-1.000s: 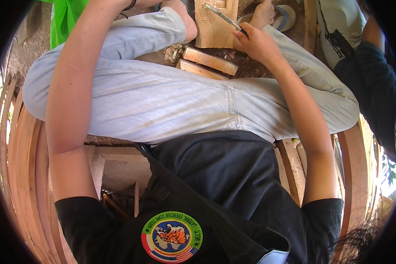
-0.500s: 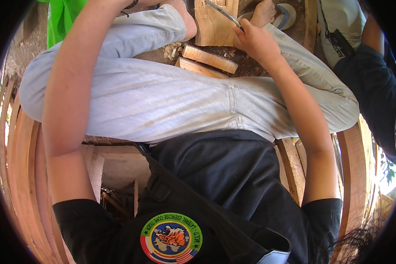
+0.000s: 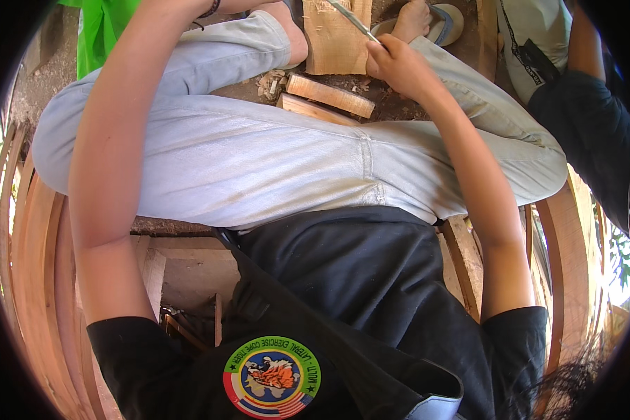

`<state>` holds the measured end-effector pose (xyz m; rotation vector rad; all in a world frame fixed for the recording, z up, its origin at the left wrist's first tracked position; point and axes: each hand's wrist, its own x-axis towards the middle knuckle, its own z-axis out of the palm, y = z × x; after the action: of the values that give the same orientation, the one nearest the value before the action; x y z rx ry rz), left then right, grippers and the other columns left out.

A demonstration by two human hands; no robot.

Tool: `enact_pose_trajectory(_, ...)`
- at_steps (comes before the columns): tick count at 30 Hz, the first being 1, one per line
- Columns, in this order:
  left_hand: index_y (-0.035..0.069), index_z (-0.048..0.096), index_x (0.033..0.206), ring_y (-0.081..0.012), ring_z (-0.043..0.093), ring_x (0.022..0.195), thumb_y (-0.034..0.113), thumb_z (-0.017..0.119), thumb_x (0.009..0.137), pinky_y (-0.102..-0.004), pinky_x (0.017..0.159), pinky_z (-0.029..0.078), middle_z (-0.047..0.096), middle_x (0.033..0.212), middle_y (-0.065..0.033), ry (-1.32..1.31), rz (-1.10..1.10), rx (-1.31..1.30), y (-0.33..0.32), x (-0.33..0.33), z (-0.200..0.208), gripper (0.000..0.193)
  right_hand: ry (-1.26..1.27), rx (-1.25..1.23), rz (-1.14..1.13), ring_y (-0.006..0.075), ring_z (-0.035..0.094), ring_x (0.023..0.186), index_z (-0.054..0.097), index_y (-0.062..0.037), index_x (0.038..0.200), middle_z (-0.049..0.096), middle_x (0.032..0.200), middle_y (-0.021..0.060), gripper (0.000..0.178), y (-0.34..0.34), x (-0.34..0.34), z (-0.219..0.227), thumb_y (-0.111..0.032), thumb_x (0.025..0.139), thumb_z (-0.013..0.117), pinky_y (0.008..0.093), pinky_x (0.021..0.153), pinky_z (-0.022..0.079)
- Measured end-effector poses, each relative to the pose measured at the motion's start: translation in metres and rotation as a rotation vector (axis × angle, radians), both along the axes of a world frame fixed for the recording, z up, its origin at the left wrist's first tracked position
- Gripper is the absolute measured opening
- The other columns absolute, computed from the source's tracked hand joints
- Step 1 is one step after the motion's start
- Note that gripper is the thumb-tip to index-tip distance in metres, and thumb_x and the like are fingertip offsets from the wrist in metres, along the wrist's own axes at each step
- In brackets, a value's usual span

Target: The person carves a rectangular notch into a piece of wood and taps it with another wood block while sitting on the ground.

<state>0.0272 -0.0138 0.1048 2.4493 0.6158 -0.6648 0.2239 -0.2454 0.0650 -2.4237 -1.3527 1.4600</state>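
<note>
Grey metal shows on the tool at the upper middle of the frame; its long axis slants up and left from the right hand, over the board, and its far end is cut off by the upper edge. The right fingers are closed round its lower end. Only the edge of the left hand shows at the top, so I cannot tell what its fingers do. The board's long axis runs roughly up and down the frame. Two wood blocks slant below it. Upside-down lettering rings the round badge at lower middle; pale print marks a black strap at upper right.
</note>
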Motion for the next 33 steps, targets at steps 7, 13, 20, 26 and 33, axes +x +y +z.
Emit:
enact_pose_trajectory(7,0.005,0.069,0.108,-0.0424,0.068,0.098,0.035,0.064,0.091,-0.0487,0.087,0.054,0.072,0.103,-0.0243,-0.080,-0.057,-0.074,0.005,0.006,-0.024,0.035,0.067,-0.217,-0.087,0.0384,0.070,0.067,0.066,-0.0066,0.117,0.071,0.087,0.0236,0.044,-0.001,0.025,-0.003,-0.045,0.104,0.048,0.0483,0.065,0.056)
enact_pose_trajectory(13,0.004,0.069,0.104,-0.0426,0.069,0.096,0.034,0.064,0.091,-0.0485,0.086,0.054,0.072,0.099,-0.0242,-0.097,-0.062,-0.092,0.003,0.010,-0.011,0.033,-0.042,-0.065,0.010,0.0418,0.072,0.087,0.068,-0.0078,0.115,0.072,0.098,0.0249,0.042,-0.012,0.021,-0.026,-0.044,0.103,0.050,0.0539,0.077,0.056)
enact_pose_trajectory(20,0.001,0.069,0.101,-0.0425,0.068,0.097,0.033,0.065,0.091,-0.0481,0.087,0.054,0.071,0.101,-0.0253,-0.115,-0.099,-0.081,0.004,0.008,-0.025,0.034,-0.361,-0.091,0.237,0.0430,0.071,0.098,0.066,-0.0089,0.112,0.072,0.099,0.0275,0.039,-0.004,0.000,-0.021,-0.043,0.103,0.050,0.0538,0.082,0.056)
enact_pose_trajectory(26,0.001,0.069,0.103,-0.0432,0.068,0.096,0.034,0.065,0.091,-0.0488,0.087,0.053,0.070,0.100,-0.0252,-0.138,-0.078,-0.083,0.002,0.002,-0.030,0.036,0.513,-0.396,-0.585,0.0296,0.065,0.059,0.059,-0.0019,0.095,0.066,0.079,0.0175,0.043,-0.004,-0.006,-0.038,-0.041,0.106,0.044,0.0449,0.050,0.051)
enact_pose_trajectory(33,0.002,0.069,0.106,-0.0433,0.068,0.096,0.037,0.065,0.091,-0.0488,0.085,0.054,0.071,0.099,-0.0262,-0.061,-0.092,-0.081,0.004,0.009,-0.025,0.038,-0.154,-0.104,0.054,0.0403,0.072,0.076,0.063,-0.0006,0.099,0.072,0.089,0.0243,0.048,-0.009,-0.014,-0.031,-0.042,0.108,0.041,0.0519,0.072,0.057)
